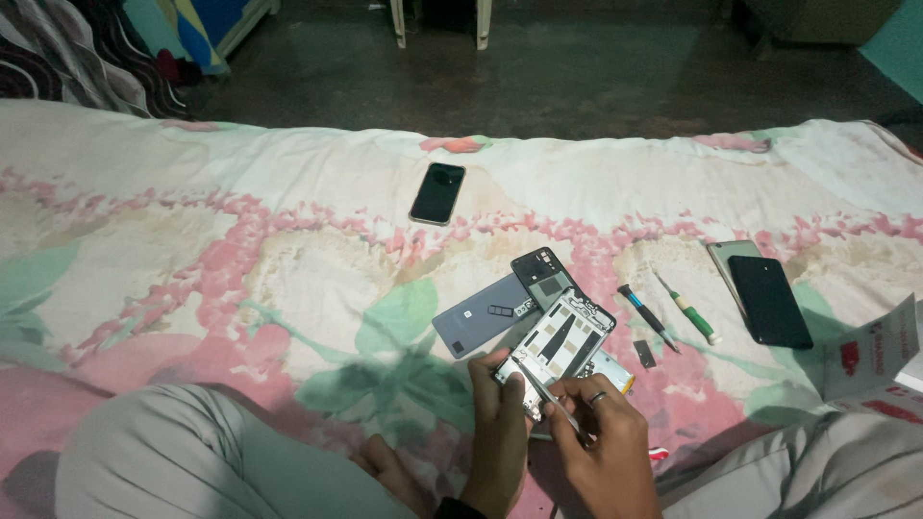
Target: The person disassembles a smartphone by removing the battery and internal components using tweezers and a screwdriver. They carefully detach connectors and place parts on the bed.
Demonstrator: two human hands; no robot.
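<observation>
- Low in the frame, just right of centre, the left hand point(502, 404) grips the near end of an opened phone frame point(558, 344), thumb pressed on its lower left corner, fingers closed round the edge.
- The right hand point(604, 423), a ring on one finger, is pinched shut on a thin metal tool point(556, 404) whose tip rests on the lower part of the frame; what kind of tool it is cannot be told.
- The frame lies tilted, its far end pointing to the upper right, with dark and pale inner parts showing.
- Just left of it lies a grey back cover point(481, 315); touching its upper end is a small dark camera-side panel point(542, 275).
- A flat battery point(615, 370) pokes out from under the frame's right side.
- Right of centre lie a dark-handled screwdriver point(647, 316) and a green-handled screwdriver point(692, 312), side by side but apart, with a small grey chip point(644, 354) just below them.
- Further right a black phone point(769, 301) rests partly over a pale phone point(728, 256).
- Another black phone point(437, 193) lies alone at upper centre.
- A white paper leaflet point(870, 360) sits at the right edge.
- Everything lies on a floral bedsheet point(240, 250) of pink, green and cream.
</observation>
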